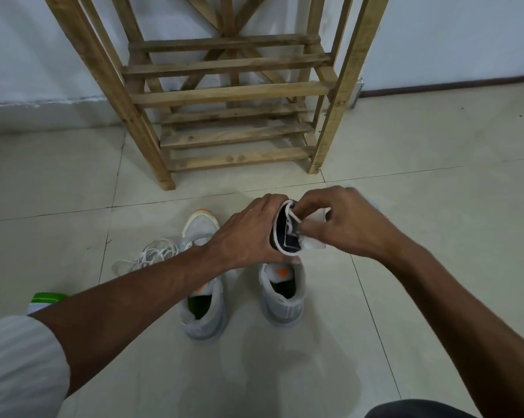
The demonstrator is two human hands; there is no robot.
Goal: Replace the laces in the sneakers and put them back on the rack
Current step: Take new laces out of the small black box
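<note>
Right now both hands meet just in front of the rack [230, 92], low over the tiled floor [435, 221]. The left hand [245, 233] grips a lace pack [285, 239], a dark card with a white edge, its fingers curled round the far side. The right hand [345, 224] comes in from the other side, and its fingertips pinch the white lace [291, 220] wound over the card, with a white flap of the pack under the thumb. How much of the lace is free of the card I cannot tell.

Two grey sneakers stand on the floor in front of the rack, toes pointing towards it, apart from each other and with no laces visible on them. The right sneaker [282, 300] sits directly below the pack, its front hidden by the hands. The left sneaker [202, 315] is crossed by the left forearm, with its orange-tipped toe showing beyond. A loose heap of white laces [152, 254] lies on the floor beside that sneaker, on the side away from its mate.

Farther from the rack, at the frame's left edge, a green-and-white thing [46, 300] peeks out above a pale sleeve [16, 363].
</note>
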